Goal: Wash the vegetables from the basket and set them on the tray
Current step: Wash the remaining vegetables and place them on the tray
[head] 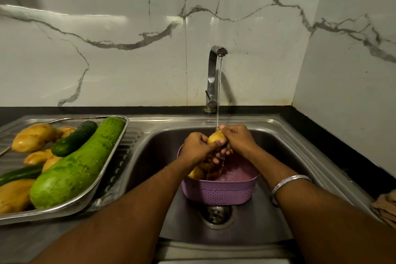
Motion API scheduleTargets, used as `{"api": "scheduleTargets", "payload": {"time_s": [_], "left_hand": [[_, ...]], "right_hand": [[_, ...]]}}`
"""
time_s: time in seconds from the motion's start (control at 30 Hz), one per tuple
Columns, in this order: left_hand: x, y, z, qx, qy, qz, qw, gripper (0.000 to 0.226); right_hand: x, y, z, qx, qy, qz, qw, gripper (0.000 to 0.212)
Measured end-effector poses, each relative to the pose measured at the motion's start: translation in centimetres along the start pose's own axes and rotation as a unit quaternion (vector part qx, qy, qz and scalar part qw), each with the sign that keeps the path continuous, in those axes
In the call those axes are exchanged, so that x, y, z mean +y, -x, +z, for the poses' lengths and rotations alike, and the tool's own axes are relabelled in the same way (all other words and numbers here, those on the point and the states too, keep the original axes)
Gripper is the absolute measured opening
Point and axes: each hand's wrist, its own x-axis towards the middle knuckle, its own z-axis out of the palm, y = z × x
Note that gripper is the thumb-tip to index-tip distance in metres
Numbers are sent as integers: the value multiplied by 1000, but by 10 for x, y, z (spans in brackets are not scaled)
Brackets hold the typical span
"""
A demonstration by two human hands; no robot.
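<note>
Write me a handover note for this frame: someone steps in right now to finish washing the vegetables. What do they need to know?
Hands: left hand and right hand both grip one potato under the running tap, above the purple basket in the sink.
Done: the tray on the left holds a big green gourd, two cucumbers and several potatoes.
Left: finish rinsing this potato, put it on the tray, then wash the yellow pieces left in the basket. Water is on.
</note>
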Motion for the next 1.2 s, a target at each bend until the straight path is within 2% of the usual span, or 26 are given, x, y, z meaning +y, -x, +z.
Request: {"api": "scheduleTargets", "payload": {"time_s": [0.23,0.33,0.4,0.47,0.53,0.63,0.73,0.83,0.9,1.03,1.13,1.2], "left_hand": [[-7,-10,1,22,-24,33,999,35],[-1,-8,5,-13,18,19,1000,45],[2,-8,10,-12,36,2,999,47],[1,-9,13,5,34,-6,999,51],[-3,-10,15,10,29,-12,999,52],[-3,-10,17,12,40,-13,999,48],[-4,-14,16,29,56,-2,998,47],[-10,-18,11,29,53,-11,998,53],[-15,-21,9,20,55,-23,998,57],[-11,-19,15,22,51,-26,998,55],[-6,-13,19,34,-1,40,999,50],[-7,-11,21,45,-47,71,995,43]], "right_hand": [[-14,10,-4,-37,-120,30,992,12],[-13,10,-3,-15,-162,20,986,23],[-9,8,2,-1,-128,3,992,27],[-5,6,8,11,-71,-33,997,20],[-4,7,12,55,-35,-71,995,16],[-9,9,14,134,4,-107,985,30],[-14,7,15,119,-17,-72,990,30],[-17,9,11,10,-113,-3,994,25],[-16,11,8,-25,-134,27,990,22],[-15,11,6,12,-154,50,987,22],[-17,11,8,87,-148,48,984,25],[-19,10,8,110,-163,52,979,24]]}}
